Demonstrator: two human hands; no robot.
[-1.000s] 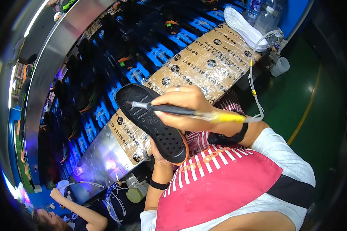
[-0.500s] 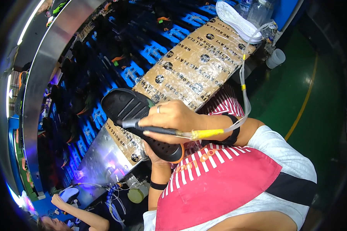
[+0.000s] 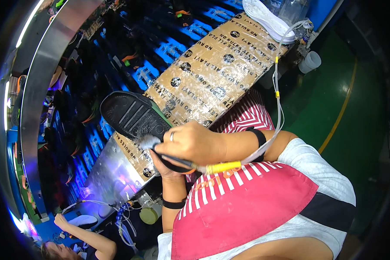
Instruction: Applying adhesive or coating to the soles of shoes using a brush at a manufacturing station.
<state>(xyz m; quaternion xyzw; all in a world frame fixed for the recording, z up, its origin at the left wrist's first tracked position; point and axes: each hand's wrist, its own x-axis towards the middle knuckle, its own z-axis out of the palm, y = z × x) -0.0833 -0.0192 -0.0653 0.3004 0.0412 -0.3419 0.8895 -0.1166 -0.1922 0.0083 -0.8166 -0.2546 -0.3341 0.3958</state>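
Note:
A black shoe sole (image 3: 132, 113) with ribs and an orange edge at its near end is held tilted over the cardboard-covered bench edge. My left hand (image 3: 167, 168) grips its near end from below; most of those fingers are hidden behind the sole. My right hand (image 3: 193, 141), a ring on one finger, is closed around the dark handle of a brush (image 3: 175, 160). Its pale bristles are blurred and meet the sole's near half. Clear tubing (image 3: 276, 78), wrapped with yellow tape, runs from the handle along my right forearm.
Printed cardboard (image 3: 212, 69) covers the bench. A white sole (image 3: 268, 21) lies at its far right end, near clear bottles (image 3: 292, 11). Beyond runs a line of blue racks (image 3: 171, 50) with dark shoes. A white bucket (image 3: 310, 63) hangs right. A co-worker's arm (image 3: 84, 238) is lower left.
The sole and both hands have shifted left, the sole slightly away from me. The brush has moved toward the sole's near end, and its bristles now look fanned out.

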